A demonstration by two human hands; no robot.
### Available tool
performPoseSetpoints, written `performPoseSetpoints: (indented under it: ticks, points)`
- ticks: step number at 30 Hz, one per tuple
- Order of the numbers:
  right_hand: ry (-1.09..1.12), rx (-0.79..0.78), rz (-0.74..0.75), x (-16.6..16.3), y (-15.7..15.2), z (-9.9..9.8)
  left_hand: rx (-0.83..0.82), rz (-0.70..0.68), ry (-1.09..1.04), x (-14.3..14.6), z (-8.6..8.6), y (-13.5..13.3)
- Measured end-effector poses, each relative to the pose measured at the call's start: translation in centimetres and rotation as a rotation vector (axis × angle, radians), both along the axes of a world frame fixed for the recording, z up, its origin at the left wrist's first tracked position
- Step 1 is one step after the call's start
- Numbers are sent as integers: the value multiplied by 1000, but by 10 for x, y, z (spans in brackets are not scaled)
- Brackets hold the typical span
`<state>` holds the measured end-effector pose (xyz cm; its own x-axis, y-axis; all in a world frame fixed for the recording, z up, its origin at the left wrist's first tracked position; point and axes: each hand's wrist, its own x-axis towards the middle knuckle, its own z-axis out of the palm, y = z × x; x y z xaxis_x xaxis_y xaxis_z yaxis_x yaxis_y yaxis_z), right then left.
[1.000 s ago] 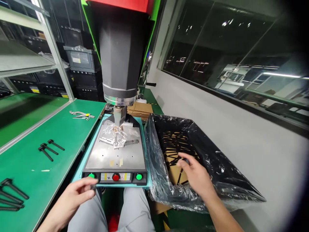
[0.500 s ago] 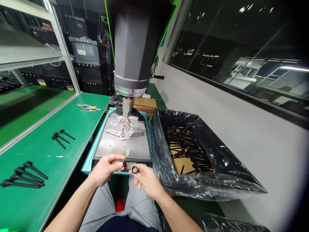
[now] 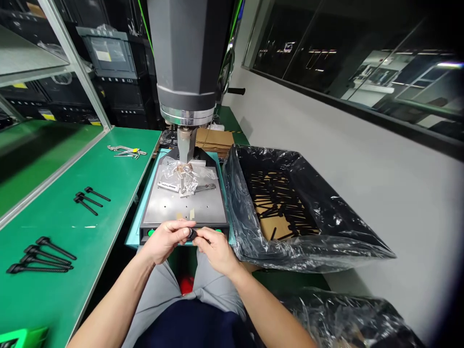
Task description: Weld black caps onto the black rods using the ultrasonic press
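Observation:
Between my hands, in front of the press base, is a small black round part (image 3: pixel 191 235); its exact kind is hard to make out. My left hand (image 3: pixel 165 243) pinches it between thumb and fingers from the left. From the other side my right hand (image 3: pixel 214 247) is closed with its fingertips against the same piece, and these fingers cover much of it. Beyond them, the metal plate (image 3: pixel 184 210) of the machine carries a fixture (image 3: pixel 184 180) partly wrapped in clear film, under the machine's head (image 3: pixel 186 58).
Long black screws with wide heads (image 3: pixel 45 256) lie on the green bench (image 3: pixel 119 174) at left, more (image 3: pixel 87 200) farther back, near pliers (image 3: pixel 126 151). At right stands a box lined with black plastic (image 3: pixel 315 193), holding many black screws on cardboard. Crates (image 3: pixel 108 53) are stacked behind.
My hands were apart, each with a small black piece at its fingertips. They have come together, with the black pieces meeting between them. The view has tilted down slightly.

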<state>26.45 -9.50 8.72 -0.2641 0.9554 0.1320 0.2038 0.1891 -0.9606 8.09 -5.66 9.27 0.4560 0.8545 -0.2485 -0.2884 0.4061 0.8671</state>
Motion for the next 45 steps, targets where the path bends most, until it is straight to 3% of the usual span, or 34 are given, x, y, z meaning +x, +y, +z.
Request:
performPoseSetpoints:
  ticks: [5,12,15,18,21,25,33,39,45]
  points:
    - [250,-325,107,4,7,-10,-134,-57,-53,2,-3,5]
    - [515,-658,259,10,13,-14,-104,-164,-86,7,-5,8]
    - [538,-623,174,6,14,-15,8,-102,-26,10,-8,11]
    - [527,-543,66,2,14,-15,301,30,229,10,-7,14]
    - [508,-542,82,3,15,-12,504,41,410,8,-2,15]
    - [408,-497,70,7,15,-10,480,5,383,7,2,14]
    - [245,-406,-17,4,13,-13,281,35,250,10,-13,13]
    - [90,-246,-157,-1,18,-30,374,-13,325,14,-13,18]
    - [276,-369,4,1,36,-37,436,-14,362,12,-29,27]
